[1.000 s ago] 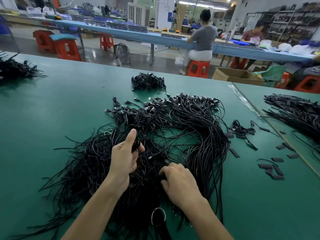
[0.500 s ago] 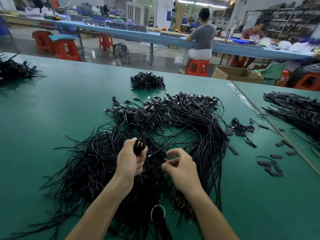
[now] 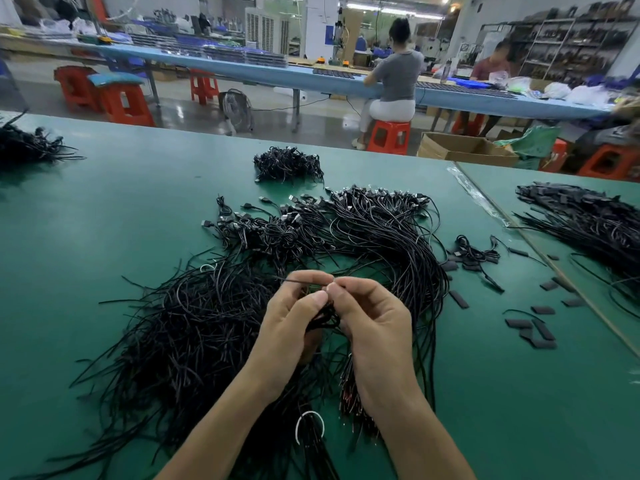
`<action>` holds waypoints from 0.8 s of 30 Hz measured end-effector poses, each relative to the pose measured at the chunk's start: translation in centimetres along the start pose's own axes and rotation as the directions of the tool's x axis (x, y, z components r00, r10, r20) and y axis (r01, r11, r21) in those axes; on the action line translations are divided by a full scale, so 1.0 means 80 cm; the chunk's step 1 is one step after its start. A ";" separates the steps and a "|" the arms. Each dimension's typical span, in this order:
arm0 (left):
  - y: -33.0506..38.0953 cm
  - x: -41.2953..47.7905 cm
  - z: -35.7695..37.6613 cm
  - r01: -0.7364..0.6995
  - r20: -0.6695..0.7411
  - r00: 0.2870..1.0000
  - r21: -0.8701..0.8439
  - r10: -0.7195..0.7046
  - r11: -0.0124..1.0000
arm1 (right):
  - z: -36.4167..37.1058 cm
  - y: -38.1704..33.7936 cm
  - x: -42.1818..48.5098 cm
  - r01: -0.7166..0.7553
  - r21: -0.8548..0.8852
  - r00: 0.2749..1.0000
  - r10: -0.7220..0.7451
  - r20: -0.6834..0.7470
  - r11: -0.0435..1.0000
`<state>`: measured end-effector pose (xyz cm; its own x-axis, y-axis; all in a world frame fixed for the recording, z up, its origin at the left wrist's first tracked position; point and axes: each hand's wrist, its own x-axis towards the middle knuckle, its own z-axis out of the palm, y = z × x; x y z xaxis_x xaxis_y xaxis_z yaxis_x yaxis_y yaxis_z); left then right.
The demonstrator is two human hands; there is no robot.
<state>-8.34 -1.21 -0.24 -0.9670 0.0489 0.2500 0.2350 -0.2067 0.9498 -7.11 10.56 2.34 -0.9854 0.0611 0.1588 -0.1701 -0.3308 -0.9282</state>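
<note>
A big heap of loose black cables (image 3: 363, 244) with plug ends lies spread over the green table (image 3: 104, 237). Above its near part, my left hand (image 3: 291, 317) and my right hand (image 3: 374, 323) are raised together, fingertips meeting. Between them sits a small coiled black cable (image 3: 323, 318); my left hand holds the coil and my right hand pinches its thin end. A white tie ring (image 3: 308, 426) lies on the heap near my forearms.
A small bundle of coiled cables (image 3: 287, 164) sits at the far middle, another small one (image 3: 476, 252) to the right. Flat black strips (image 3: 533, 327) lie scattered right. More cable piles lie far left (image 3: 24, 147) and far right (image 3: 588, 220). People sit at a blue bench beyond.
My right hand rose from the heap and came to meet my left hand. Both hands now hold the small coil together, higher and nearer the middle.
</note>
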 end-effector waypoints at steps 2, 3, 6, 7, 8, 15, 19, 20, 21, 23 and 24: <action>0.000 0.001 -0.001 -0.003 -0.028 1.000 -0.031 0.002 1.000 | -0.001 0.001 -0.002 -0.003 -0.090 1.000 0.005 0.029 0.996; 0.002 0.001 -0.003 -0.004 -0.029 1.000 -0.033 0.003 0.999 | -0.003 0.001 -0.002 -0.021 -0.129 0.998 0.029 0.061 0.991; 0.003 -0.001 -0.005 0.019 -0.021 1.000 -0.046 -0.020 0.999 | -0.008 -0.003 0.001 -0.034 -0.257 0.986 0.075 0.148 0.966; 0.003 -0.002 -0.006 0.030 -0.027 0.999 -0.062 -0.032 0.998 | -0.011 -0.006 0.003 0.004 -0.347 0.982 0.061 0.176 0.938; 0.002 -0.003 -0.006 0.051 -0.047 0.997 -0.075 -0.054 0.996 | -0.013 -0.008 0.005 0.055 -0.449 0.975 0.049 0.217 0.892; -0.008 -0.003 0.005 0.251 -0.257 0.932 -0.045 -0.254 0.967 | -0.018 -0.010 0.001 0.271 -0.734 0.949 -0.045 0.312 0.622; -0.010 0.000 0.011 0.302 -0.303 0.901 -0.080 -0.312 0.950 | -0.017 0.000 -0.008 0.433 -0.823 0.900 -0.122 0.419 0.368; -0.011 0.001 0.012 0.321 -0.319 0.887 -0.094 -0.333 0.943 | -0.016 0.002 -0.010 0.508 -0.817 0.861 -0.151 0.485 0.271; -0.012 0.001 0.013 0.341 -0.322 0.878 -0.099 -0.355 0.935 | -0.015 0.002 -0.011 0.585 -0.793 0.810 -0.166 0.562 0.169; -0.014 0.000 0.010 0.390 -0.264 0.879 -0.082 -0.397 0.917 | -0.014 -0.002 -0.011 0.696 -0.717 0.713 -0.148 0.686 0.030; -0.014 -0.001 0.007 0.429 -0.207 0.877 -0.064 -0.433 0.901 | -0.014 -0.007 -0.010 0.728 -0.686 0.681 -0.124 0.722 0.003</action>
<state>-8.49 -0.40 -1.25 -0.9704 -0.0704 -0.2309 -0.2097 -0.2281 0.9508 -6.25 11.77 2.32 -0.6530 -0.5970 0.4660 -0.7146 0.6895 -0.1180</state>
